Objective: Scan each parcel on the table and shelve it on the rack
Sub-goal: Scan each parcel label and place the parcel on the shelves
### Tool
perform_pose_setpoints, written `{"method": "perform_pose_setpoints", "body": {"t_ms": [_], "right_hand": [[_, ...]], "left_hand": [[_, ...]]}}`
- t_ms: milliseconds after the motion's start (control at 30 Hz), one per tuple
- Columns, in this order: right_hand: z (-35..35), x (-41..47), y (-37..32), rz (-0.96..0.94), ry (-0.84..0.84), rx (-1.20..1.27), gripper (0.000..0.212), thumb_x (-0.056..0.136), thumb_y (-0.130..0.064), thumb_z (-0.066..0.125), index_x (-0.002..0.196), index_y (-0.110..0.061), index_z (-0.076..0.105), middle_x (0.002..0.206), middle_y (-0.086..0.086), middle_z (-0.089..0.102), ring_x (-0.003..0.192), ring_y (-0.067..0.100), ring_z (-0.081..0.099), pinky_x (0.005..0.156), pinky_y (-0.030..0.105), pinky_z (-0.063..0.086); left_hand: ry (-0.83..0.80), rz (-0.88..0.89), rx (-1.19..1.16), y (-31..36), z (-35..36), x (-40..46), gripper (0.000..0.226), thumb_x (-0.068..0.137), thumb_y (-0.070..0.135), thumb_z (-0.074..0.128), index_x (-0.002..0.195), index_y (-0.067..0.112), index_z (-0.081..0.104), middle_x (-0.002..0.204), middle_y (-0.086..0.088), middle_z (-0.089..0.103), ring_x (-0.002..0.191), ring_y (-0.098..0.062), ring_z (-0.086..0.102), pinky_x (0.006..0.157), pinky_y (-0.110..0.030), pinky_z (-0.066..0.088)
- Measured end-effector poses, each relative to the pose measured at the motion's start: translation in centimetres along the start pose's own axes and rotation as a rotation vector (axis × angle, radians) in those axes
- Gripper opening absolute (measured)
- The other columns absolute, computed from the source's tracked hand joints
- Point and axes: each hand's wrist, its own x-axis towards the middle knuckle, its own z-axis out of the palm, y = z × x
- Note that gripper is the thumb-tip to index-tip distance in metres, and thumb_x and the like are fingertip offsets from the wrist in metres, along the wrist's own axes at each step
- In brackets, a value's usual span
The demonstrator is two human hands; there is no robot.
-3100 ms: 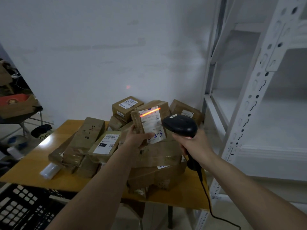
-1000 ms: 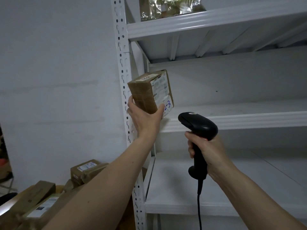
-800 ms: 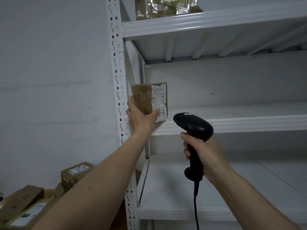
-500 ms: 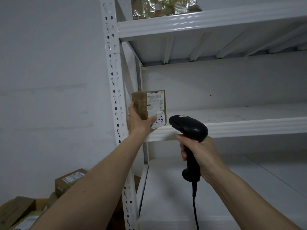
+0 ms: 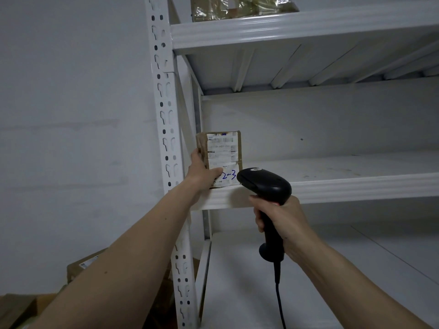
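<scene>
The parcel (image 5: 219,157) stands upright at the far left end of the middle shelf (image 5: 332,186) of the white rack (image 5: 164,129), just inside the perforated front post, with its bottom edge at the shelf's front lip. Its white label faces out, with a barcode near the top and "2-3" written in blue ink at the bottom. The left hand (image 5: 202,173) grips the parcel low on its left side, the thumb lying across the lower corner of the label and the fingers wrapped round the brown side; whether the box's weight already rests fully on the shelf is hard to judge from this angle. The right hand (image 5: 278,222) is curled tight round the handle of a black scanner (image 5: 264,184), held upright just right of the parcel and in front of the shelf lip, with its head level with the label's lower edge and its cable hanging straight down. On the top shelf lies a shiny wrapped package (image 5: 240,7). At the lower left, more boxes (image 5: 83,264) show behind the left forearm.
</scene>
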Motion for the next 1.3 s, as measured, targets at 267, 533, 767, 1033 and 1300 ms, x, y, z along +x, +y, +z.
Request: {"method": "perform_pose_setpoints", "body": {"t_ms": [267,533,767,1033,1300], "right_hand": [[0.5,0.4,0.3,0.003,-0.004,0.003,0.025,0.085,-0.010,0.070,0.060,-0.010,0.064,0.051,0.008,0.054,0.043,0.018,0.047,0.046,0.027,0.042],[0.5,0.4,0.7,-0.005,0.005,0.012,0.021,0.084,-0.009,0.070,0.064,-0.008,0.065,0.052,0.009,0.054,0.043,0.018,0.047,0.045,0.027,0.043],[0.6,0.2,1.0,-0.001,0.031,-0.002,0.016,0.084,-0.008,0.070,0.069,-0.005,0.066,0.052,0.008,0.056,0.044,0.017,0.050,0.045,0.025,0.045],[-0.4,0.5,1.1,0.005,0.062,-0.003,0.018,0.084,-0.008,0.070,0.066,-0.006,0.065,0.052,0.007,0.055,0.044,0.018,0.049,0.045,0.026,0.044],[0.2,0.6,1.3,0.018,0.024,0.002,0.018,0.085,-0.009,0.070,0.067,-0.008,0.065,0.051,0.006,0.056,0.043,0.016,0.049,0.045,0.024,0.044]], "left_hand": [[-0.100,-0.075,-0.095,0.3,-0.7,0.8,0.077,0.083,-0.014,0.056,0.146,0.016,0.024,0.127,-0.004,0.057,0.107,-0.021,0.056,0.080,-0.028,0.051],[0.178,-0.045,-0.009,0.5,1.0,-1.6,0.117,0.068,0.039,0.070,0.154,0.023,-0.006,0.140,-0.002,0.043,0.126,-0.022,0.045,0.105,-0.037,0.039],[0.452,-0.046,0.329,0.6,5.0,-1.9,0.147,0.048,0.060,0.088,0.155,0.022,-0.006,0.143,-0.016,0.028,0.129,-0.032,0.032,0.107,-0.047,0.031],[0.374,-0.021,0.361,-0.3,4.7,-0.6,0.134,0.059,0.042,0.086,0.153,0.019,-0.007,0.142,-0.015,0.033,0.130,-0.031,0.037,0.103,-0.045,0.037],[0.250,-0.055,0.242,-0.2,2.8,0.0,0.114,0.056,0.036,0.089,0.143,0.016,0.017,0.135,-0.012,0.031,0.126,-0.030,0.037,0.101,-0.044,0.038]]}}
